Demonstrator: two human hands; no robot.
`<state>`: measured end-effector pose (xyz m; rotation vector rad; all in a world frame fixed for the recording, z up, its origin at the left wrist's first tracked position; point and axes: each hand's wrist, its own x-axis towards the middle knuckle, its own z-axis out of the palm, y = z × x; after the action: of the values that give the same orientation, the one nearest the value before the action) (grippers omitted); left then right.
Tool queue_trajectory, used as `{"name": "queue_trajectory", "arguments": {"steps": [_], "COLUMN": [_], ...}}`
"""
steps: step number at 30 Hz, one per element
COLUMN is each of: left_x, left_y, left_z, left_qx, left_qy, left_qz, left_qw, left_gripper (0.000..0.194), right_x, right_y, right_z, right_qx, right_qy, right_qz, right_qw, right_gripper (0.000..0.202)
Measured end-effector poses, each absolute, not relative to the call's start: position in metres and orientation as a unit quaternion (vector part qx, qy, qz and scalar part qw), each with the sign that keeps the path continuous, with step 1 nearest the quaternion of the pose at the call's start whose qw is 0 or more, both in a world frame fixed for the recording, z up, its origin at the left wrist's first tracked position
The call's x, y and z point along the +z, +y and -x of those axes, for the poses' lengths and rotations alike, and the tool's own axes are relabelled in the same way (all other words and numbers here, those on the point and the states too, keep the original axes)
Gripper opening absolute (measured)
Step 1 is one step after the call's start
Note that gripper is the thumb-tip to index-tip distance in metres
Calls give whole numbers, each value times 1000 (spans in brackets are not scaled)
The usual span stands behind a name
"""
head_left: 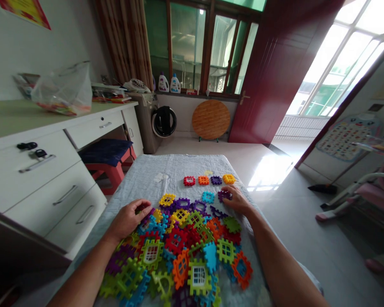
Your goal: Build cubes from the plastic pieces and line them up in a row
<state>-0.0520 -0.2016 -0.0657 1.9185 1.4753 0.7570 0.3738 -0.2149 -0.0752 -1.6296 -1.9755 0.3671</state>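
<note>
A heap of colourful plastic interlocking window blocks covers the near part of a cloth-covered table. My right hand has its fingers on a dark purple window block at the right of the table. Left of it lies a light blue block. Behind them a row holds a red block, an orange block, a purple block and a yellow block. At the heap's left edge rests my left hand, fingers curled; what they hold, if anything, is hidden.
A white desk with drawers stands at left, a plastic bag on top. Beside it is a red stool with a dark cushion. Beyond the table are a washing machine and a round wooden board. A pink chair stands right.
</note>
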Motion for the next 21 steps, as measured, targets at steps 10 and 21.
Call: {"name": "queue_trajectory", "arguments": {"steps": [10, 21], "left_x": [-66, -62], "left_y": [-202, -202], "left_z": [51, 49], "left_qx": [282, 285], "left_qy": [563, 548], "left_qz": [-728, -734], "left_qw": [272, 284], "left_gripper": [39, 37], "right_x": [-75, -52], "right_y": [-217, -231], "right_z": [-366, -285], "right_qx": [97, 71], "right_qy": [-742, -814], "right_qz": [620, 539], "right_qw": [234, 205], "right_gripper": [42, 32]}}
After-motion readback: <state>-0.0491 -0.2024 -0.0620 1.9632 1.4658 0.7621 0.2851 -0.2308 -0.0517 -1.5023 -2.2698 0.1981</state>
